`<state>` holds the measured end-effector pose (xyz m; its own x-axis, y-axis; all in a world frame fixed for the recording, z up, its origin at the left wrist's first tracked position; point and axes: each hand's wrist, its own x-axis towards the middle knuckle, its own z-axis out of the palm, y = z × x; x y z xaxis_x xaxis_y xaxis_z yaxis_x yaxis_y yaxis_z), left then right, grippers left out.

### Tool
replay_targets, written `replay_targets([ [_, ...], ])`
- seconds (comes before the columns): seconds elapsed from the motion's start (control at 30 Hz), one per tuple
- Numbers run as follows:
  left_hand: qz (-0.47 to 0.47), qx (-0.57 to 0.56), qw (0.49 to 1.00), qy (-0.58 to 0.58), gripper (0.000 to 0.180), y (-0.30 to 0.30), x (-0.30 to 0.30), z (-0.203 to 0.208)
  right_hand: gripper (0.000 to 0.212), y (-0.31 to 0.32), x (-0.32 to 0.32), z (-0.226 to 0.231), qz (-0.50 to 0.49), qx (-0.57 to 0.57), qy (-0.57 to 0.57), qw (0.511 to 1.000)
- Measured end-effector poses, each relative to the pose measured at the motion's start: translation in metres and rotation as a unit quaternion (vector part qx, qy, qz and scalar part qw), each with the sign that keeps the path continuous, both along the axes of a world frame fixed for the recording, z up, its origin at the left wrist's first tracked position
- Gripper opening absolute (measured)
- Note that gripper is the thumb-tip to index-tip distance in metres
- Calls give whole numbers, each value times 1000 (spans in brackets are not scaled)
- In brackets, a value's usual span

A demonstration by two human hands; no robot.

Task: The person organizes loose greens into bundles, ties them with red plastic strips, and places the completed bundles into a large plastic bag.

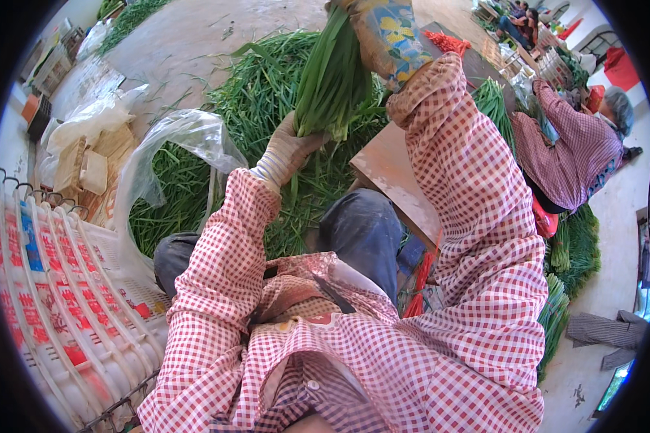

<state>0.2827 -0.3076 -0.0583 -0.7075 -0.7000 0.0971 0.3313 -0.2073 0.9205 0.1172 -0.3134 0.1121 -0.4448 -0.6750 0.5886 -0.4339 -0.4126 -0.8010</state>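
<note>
A bunch of long, flat green leaves, like garlic chives [332, 76], hangs between my two hands over the pile. My left hand [289, 153], in a pale striped work glove, closes round the lower left of the bunch, its fingers partly behind the leaves. At the upper end is my right hand [372, 32], closed on the bunch in a worn glove with a blue and yellow floral cuff. The top of that hand runs out of the picture, so not all its fingers show. Beneath lies a loose heap of the same greens [256, 94], spread between my knees.
A clear plastic bag [130, 180] of greens stands at my left, beside a white-and-red crate [65, 289]. By my right knee is a wooden board [397, 169], with red ties [419, 285] below. A co-worker [570, 148] sits at the right near more bundles [574, 245].
</note>
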Motion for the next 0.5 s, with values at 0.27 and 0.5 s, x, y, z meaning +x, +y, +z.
replay_targets([
  [0.27, 44, -104, 961, -252, 11, -10, 80, -68, 20, -42, 3, 32, 38, -41, -144, 988],
  [0.5, 104, 136, 984, 54, 47, 29, 59, -16, 16, -11, 30, 83, 0, 40, -14, 999],
])
